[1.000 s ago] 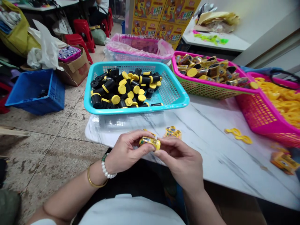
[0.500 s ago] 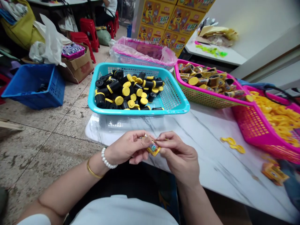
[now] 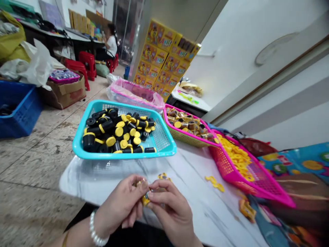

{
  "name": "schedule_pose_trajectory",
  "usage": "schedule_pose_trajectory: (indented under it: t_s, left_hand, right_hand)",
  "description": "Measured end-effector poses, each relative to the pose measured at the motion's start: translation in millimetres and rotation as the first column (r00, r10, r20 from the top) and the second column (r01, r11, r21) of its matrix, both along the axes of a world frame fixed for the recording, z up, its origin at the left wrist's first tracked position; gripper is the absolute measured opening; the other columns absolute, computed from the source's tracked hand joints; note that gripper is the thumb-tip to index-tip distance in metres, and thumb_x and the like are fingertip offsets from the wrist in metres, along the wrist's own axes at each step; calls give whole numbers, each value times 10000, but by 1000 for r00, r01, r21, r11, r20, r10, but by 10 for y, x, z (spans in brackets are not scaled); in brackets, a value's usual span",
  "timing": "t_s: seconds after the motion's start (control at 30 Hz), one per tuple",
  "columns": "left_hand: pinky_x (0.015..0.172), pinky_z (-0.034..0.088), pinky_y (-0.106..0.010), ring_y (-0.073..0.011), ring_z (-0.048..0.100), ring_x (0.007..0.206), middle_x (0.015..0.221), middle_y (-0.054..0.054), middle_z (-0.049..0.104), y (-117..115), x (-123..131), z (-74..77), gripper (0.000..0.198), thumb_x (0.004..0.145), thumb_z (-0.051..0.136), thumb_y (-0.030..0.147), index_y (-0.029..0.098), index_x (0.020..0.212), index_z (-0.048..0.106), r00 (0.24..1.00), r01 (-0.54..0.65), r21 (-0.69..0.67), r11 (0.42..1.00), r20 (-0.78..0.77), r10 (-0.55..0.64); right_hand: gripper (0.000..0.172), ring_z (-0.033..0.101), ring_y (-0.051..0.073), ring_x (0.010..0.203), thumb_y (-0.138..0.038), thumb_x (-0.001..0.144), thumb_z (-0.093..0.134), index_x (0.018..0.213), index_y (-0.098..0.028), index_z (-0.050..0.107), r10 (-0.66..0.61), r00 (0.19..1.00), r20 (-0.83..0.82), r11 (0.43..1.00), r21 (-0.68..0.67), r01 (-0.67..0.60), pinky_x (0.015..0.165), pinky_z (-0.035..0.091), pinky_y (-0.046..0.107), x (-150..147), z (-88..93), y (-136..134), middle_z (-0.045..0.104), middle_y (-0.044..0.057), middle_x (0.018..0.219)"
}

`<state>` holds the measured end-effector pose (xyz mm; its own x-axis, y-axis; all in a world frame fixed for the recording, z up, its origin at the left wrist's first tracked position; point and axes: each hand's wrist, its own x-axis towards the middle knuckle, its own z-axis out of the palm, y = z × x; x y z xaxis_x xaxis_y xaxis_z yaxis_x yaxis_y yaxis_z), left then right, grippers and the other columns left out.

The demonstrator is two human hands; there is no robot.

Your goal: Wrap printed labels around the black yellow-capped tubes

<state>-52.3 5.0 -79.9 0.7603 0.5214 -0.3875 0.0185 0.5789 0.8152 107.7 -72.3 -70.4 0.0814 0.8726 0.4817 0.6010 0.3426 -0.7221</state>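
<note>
Above the table's near edge, my left hand [image 3: 125,197] pinches a small yellow printed label [image 3: 145,200] between thumb and fingers. Closing on its other side is my right hand [image 3: 171,207], fingertips and thumb pressed to the same piece. Fingers cover much of it, so its full shape is hidden. Just beyond the right fingers shows another yellow printed piece [image 3: 164,176]. A turquoise basket [image 3: 123,156] in front holds many black cylinders with yellow caps [image 3: 119,131].
A pink-rimmed basket [image 3: 189,138] holds label-wrapped cylinders; another pink basket [image 3: 231,173] holds yellow plastic pieces. Loose yellow rings [image 3: 215,183] and a stack of printed labels [image 3: 247,210] lie on the marble-patterned table [image 3: 190,212]. Yellow boxes [image 3: 160,60] are stacked behind. Another person [image 3: 110,46] sits far off.
The view has tilted up and turned right, so the baskets appear lower and further left. Both hands still hold the yellow label. A printed piece now shows beyond the right fingers.
</note>
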Motion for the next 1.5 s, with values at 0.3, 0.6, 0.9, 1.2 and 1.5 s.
schedule_pose_trajectory:
  t_s: [0.3, 0.6, 0.9, 1.2, 1.5]
  left_hand:
    - [810, 528, -417, -262, 646, 879, 917, -96, 683, 158, -168, -156, 139, 910, 631, 269, 165, 983, 687, 856, 128, 964, 233, -226, 465]
    - [750, 514, -355, -220, 587, 828, 918, -75, 628, 168, -47, -115, 66, 903, 645, 203, 188, 870, 701, 807, 407, 906, 115, -415, 420]
    - [826, 541, -362, -217, 597, 912, 977, -104, 583, 79, -44, -149, 165, 940, 464, 88, 159, 861, 590, 909, 152, 974, 169, -205, 364]
    - [612, 479, -245, -140, 578, 716, 887, -34, 637, -20, -322, -15, 293, 867, 681, 398, 175, 1033, 589, 907, -312, 537, 784, -78, 415]
    - [595, 424, -217, -108, 519, 614, 644, 22, 588, -15, -339, 59, 185, 820, 692, 306, 162, 714, 641, 955, -251, 443, 860, -32, 296]
  right_hand:
    - [274, 696, 290, 988, -184, 755, 759, 1025, -134, 767, -784, 507, 358, 619, 390, 682, 837, 546, 418, 1737, 870, 1058, 742, 204, 1071]
    - [113, 708, 158, 697, -244, 925, 653, 940, -200, 756, -197, 841, 504, 980, 69, 188, 626, 553, 262, 418, 235, 322, 776, 42, 874]
    - [146, 604, 227, 803, -210, 915, 630, 784, -206, 694, -100, 869, 484, 989, -45, 139, 721, 518, 374, -36, -263, 232, 690, 77, 854]
    - [73, 667, 177, 846, -164, 909, 631, 857, -215, 637, -277, 952, 132, 961, 42, 274, 691, 544, 301, -297, -26, 36, 677, 74, 1022]
    - [257, 526, 86, 436, -431, 900, 653, 894, -175, 641, -179, 911, -371, 909, -416, 9, 398, 417, 204, -426, 7, 102, 665, 3, 685]
